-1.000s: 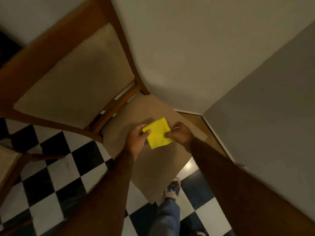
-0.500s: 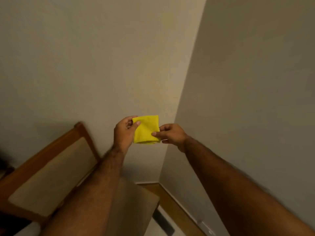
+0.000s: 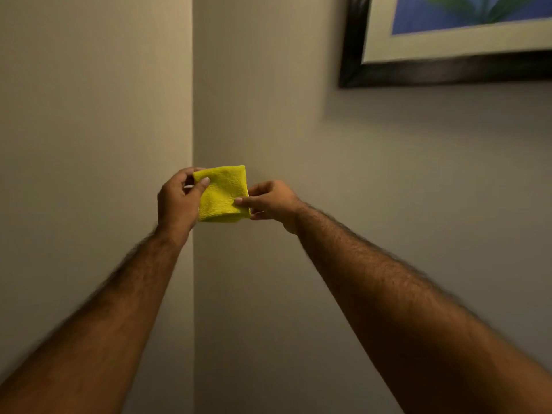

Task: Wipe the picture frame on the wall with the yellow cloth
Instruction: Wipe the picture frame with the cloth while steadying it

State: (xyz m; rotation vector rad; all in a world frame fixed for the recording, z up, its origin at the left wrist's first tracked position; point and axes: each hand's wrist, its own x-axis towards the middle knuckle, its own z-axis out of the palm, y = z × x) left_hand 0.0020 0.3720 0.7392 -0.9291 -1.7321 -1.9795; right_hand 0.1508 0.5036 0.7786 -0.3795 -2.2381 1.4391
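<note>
A folded yellow cloth point(image 3: 223, 193) is held up in front of the wall corner. My left hand point(image 3: 178, 201) pinches its left edge and my right hand point(image 3: 270, 201) pinches its lower right edge. The picture frame point(image 3: 442, 68) hangs on the right wall at the top right; it is dark, with a cream mat and a blue picture, and only its lower left part shows. The cloth is well below and to the left of the frame, not touching it.
Two plain beige walls meet in a vertical corner point(image 3: 193, 100) just behind the cloth. The right wall point(image 3: 388, 159) below the frame is bare.
The view has swung up from the floor and chair to the wall corner, bringing the frame into sight. Both hands have kept hold of the cloth throughout.
</note>
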